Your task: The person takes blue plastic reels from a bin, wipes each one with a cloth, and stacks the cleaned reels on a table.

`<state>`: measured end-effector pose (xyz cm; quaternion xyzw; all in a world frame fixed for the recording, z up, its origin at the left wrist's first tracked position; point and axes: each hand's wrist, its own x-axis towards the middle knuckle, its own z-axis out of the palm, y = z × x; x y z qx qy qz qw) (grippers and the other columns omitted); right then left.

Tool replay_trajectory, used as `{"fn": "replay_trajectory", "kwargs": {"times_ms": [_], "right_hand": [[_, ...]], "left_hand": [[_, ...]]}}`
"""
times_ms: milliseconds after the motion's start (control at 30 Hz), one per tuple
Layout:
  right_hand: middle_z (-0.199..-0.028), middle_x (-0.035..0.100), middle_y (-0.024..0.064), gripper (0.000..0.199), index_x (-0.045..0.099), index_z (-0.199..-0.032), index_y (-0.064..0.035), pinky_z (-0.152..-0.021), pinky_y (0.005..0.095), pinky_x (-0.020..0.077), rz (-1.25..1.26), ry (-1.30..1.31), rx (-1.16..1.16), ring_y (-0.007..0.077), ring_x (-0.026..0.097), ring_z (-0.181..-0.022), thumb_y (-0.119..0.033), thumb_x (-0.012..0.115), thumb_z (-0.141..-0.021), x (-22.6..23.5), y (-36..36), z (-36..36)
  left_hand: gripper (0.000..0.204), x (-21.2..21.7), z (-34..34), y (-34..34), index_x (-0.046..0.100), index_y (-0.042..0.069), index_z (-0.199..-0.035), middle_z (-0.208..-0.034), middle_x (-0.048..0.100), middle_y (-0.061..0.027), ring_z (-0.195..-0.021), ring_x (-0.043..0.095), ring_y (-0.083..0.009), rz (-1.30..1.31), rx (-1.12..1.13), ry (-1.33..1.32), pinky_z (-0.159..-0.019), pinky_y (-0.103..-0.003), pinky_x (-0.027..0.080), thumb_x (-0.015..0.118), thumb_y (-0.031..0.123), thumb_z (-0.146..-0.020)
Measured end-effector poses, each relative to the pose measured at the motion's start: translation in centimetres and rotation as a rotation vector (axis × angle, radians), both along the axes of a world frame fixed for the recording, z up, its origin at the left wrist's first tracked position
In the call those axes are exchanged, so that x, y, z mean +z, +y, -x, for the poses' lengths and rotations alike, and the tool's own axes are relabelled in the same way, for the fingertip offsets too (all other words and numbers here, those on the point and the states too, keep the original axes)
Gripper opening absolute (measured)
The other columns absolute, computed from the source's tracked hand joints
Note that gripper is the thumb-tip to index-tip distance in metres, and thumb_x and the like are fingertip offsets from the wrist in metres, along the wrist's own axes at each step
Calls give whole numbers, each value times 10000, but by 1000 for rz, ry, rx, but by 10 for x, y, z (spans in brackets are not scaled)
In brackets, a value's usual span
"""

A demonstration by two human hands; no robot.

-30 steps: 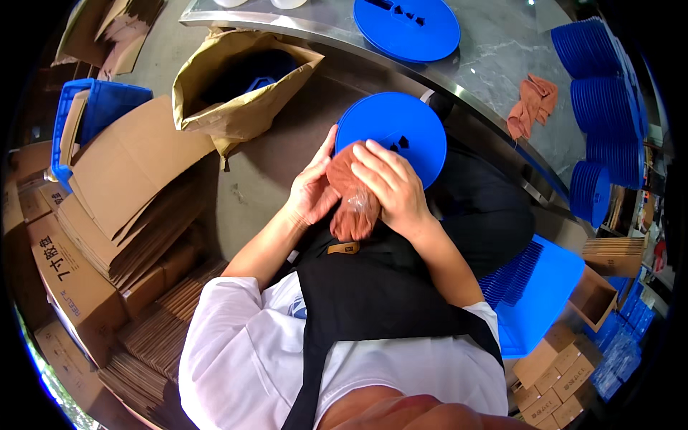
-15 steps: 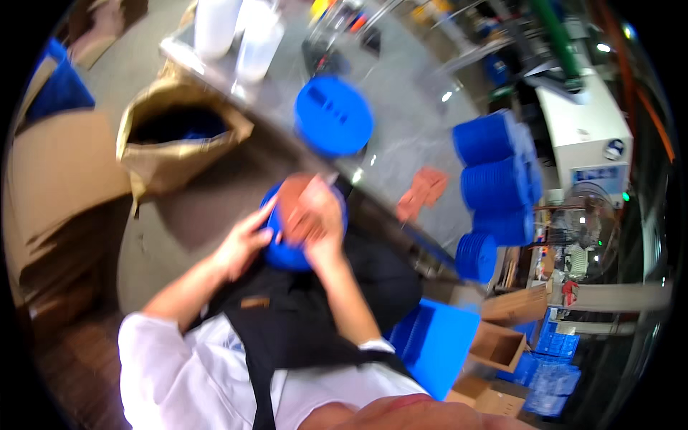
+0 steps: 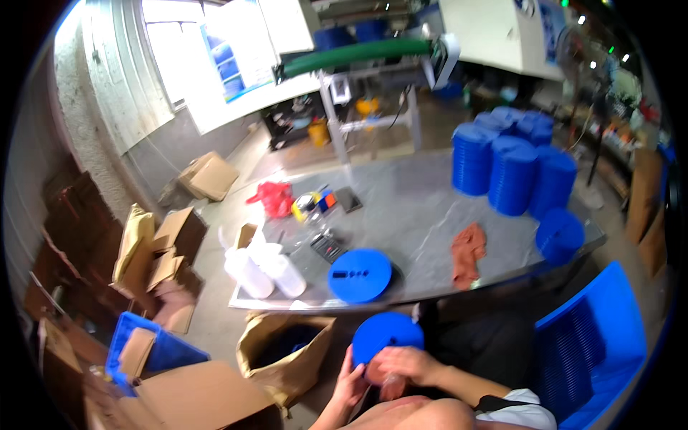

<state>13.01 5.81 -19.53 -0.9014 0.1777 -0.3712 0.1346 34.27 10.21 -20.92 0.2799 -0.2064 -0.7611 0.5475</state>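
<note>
A round blue plastic disc [image 3: 388, 335] is held over my lap, below the table's front edge. My left hand [image 3: 349, 381] grips it at its lower left rim, thumb upward. My right hand [image 3: 410, 364] lies across its near part, fingers bent over a reddish-brown cloth [image 3: 374, 373] that shows only partly beneath them. On the table, a second blue disc [image 3: 362, 278] with small slots lies flat near the front edge. Farther right sits another crumpled reddish-brown cloth [image 3: 468, 252].
Stacked blue discs [image 3: 513, 179] stand at the table's right. White bottles [image 3: 247, 274], a red bag [image 3: 274, 199] and a black device [image 3: 328, 247] are at its left. An open paper sack [image 3: 269, 369] stands beside my left arm; a blue chair [image 3: 602, 344] is at right.
The view has swung up and levelled, so hands and disc sit lower in it. More of the disc's face shows; the cloth, spread over it before, is now mostly hidden under my right hand.
</note>
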Motion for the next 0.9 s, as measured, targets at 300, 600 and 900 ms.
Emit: {"fn": "replay_trajectory", "kwargs": {"times_ms": [300, 600, 900], "right_hand": [[-1236, 539, 122, 493, 488, -1229, -2, -931, 367, 440, -789, -840, -710, 216, 527, -1137, -118, 678, -788, -69, -19, 46], [-1152, 558, 61, 407, 521, -1197, 10, -926, 290, 435, -1286, -1192, -705, 155, 544, -1043, -151, 663, -850, -3, -4, 52], [-1173, 573, 70, 360, 524, -1206, -8, -958, 311, 413, -1206, -1034, -597, 176, 543, -1088, -127, 621, -881, -10, -3, 57]], "left_hand": [[929, 18, 16, -19, 102, 184, -1490, -1502, 245, -48, -1359, 274, -250, -15, 30, -196, -1077, -460, 281, 720, 257, -800], [803, 12, 15, -13, 234, 78, -1458, -1489, 269, -94, -1363, 263, -220, 77, 109, -296, -1120, -372, 210, 662, 32, -781], [795, 12, 14, -11, 292, 66, -1439, -1434, 356, -137, -1309, 364, -263, -15, 154, -41, -1091, -385, 285, 549, -179, -728]]}}
